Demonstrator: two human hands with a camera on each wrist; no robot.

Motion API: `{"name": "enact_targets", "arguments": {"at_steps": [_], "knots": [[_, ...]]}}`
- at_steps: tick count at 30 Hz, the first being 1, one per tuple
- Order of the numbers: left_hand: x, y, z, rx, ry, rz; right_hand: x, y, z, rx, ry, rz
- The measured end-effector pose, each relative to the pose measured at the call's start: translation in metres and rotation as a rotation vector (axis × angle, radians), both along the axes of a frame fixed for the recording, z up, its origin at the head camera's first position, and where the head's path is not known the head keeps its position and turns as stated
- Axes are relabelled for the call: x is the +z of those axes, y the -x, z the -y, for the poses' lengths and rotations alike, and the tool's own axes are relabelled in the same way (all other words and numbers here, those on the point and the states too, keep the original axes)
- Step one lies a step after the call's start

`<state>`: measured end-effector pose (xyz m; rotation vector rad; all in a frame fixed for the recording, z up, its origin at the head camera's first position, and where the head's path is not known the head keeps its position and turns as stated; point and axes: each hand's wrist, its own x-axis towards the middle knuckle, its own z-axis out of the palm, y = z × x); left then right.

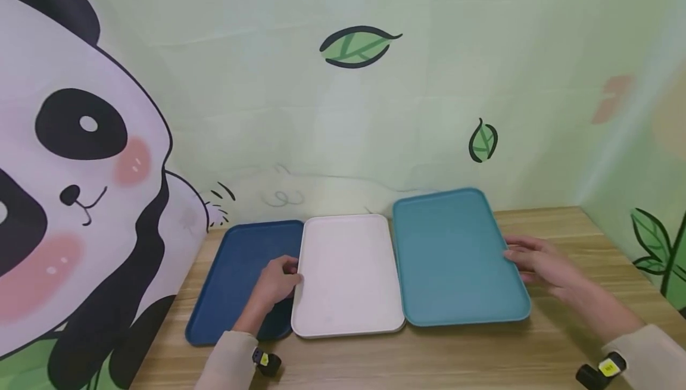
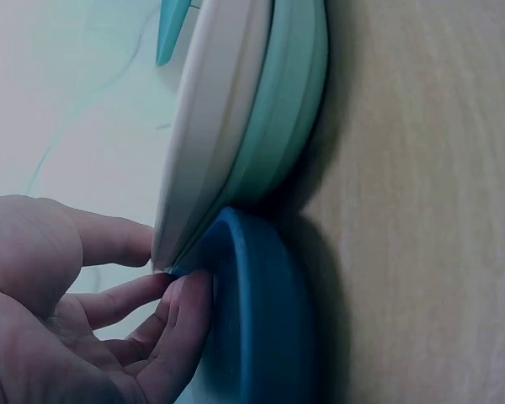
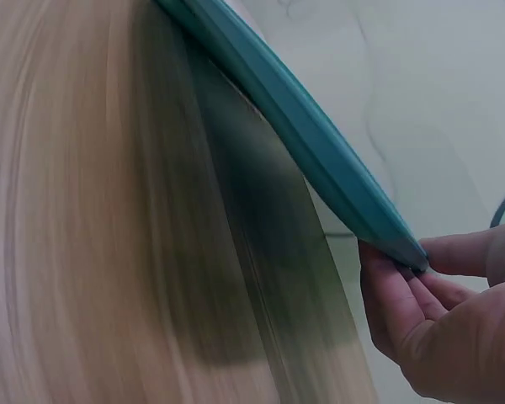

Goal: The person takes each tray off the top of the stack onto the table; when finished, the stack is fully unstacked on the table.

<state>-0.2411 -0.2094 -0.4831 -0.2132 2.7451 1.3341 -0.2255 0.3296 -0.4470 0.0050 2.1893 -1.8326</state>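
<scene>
My left hand (image 1: 276, 283) pinches the left rim of a white rectangular tray (image 1: 348, 277), its thumb on top and its fingers at the underside. Beneath the white tray lies a mint-green tray (image 2: 282, 109), nearly hidden from above. A dark blue tray (image 1: 230, 283) sits flat on the left, partly behind my left hand and wrist. On the right, my right hand (image 1: 541, 265) holds the right edge of a teal tray (image 1: 461, 259) between thumb and fingers. That edge is lifted off the table, so the teal tray tilts down toward the white one.
The trays are on a wood-grain table (image 1: 461, 357). A pale green wall cloth (image 1: 257, 80) printed with a panda (image 1: 69, 211) and leaves hangs right behind the table's back edge.
</scene>
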Motion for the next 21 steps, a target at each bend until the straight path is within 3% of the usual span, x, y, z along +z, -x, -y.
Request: {"name": "enact_targets", "arguments": {"at_steps": [8,14,21], "knots": [[0.001,0.001,0.0,0.006,-0.032,0.026,-0.009,0.007,-0.017,0.024,-0.009,0.01],[0.001,0.002,-0.001,0.011,-0.016,0.023,-0.017,0.016,-0.015,0.046,-0.062,0.025],[0.003,0.001,-0.001,0.011,-0.008,0.035,-0.025,0.021,-0.01,0.056,-0.036,0.069]]}}
